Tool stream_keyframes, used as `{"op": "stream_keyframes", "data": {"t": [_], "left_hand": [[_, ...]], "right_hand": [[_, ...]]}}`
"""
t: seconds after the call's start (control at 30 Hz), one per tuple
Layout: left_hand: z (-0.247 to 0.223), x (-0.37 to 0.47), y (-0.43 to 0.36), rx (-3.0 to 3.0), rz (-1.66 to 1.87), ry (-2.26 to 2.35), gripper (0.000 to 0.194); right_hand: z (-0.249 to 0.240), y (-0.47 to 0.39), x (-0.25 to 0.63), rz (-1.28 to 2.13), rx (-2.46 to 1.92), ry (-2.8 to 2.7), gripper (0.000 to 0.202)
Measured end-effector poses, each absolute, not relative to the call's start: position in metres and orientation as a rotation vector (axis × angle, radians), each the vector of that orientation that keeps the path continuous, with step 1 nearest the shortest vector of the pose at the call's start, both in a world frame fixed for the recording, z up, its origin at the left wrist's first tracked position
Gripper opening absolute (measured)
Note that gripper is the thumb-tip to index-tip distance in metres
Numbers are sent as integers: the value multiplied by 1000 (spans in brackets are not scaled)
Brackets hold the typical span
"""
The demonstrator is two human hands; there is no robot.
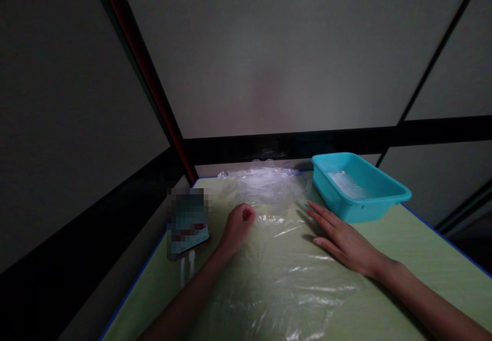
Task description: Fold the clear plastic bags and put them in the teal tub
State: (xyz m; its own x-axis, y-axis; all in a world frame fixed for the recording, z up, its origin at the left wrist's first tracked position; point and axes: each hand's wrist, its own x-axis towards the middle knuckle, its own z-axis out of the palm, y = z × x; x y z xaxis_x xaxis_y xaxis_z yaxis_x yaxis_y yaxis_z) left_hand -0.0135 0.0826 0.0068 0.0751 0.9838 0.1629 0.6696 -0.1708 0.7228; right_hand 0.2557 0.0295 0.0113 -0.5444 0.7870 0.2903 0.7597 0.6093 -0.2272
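A thin, clear plastic sheet or bag (292,279) lies spread and wrinkled over the table, with its far part bunched up (265,182) near the wall. My left hand (239,224) is curled closed at the left side of the plastic; whether its fingers pinch the film is hidden. On the right, my right hand (342,241) reaches in with its fingers stretched out and slightly apart, low over the plastic's right edge. Its fingertips are close to a turquoise plastic basin (353,213). Inside the basin lies some clear or whitish plastic (348,184).
A phone-like device (192,236), partly blurred out, leans at the table's left edge, with white strips or cables (187,269) in front. The pale green table (407,248) has a blue edge. Panelled walls (292,64) stand close behind and to the left.
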Motion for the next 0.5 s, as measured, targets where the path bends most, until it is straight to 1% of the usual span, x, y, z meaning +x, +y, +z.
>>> {"op": "stream_keyframes", "data": {"t": [0.1,0.13,0.27,0.5], "left_hand": [[14,-15,71,1894,1007,1521,10],[17,-14,65,1901,1047,1481,9],[28,-8,37,1957,1128,1296,10],[24,-5,10,2046,1045,1131,14]], "right_hand": [[12,30,256,92,-1241,-2472,55],[12,30,256,91,-1242,-2472,55],[13,30,255,112,-1227,-2483,56],[21,24,244,117,-1151,-2532,55]]}}
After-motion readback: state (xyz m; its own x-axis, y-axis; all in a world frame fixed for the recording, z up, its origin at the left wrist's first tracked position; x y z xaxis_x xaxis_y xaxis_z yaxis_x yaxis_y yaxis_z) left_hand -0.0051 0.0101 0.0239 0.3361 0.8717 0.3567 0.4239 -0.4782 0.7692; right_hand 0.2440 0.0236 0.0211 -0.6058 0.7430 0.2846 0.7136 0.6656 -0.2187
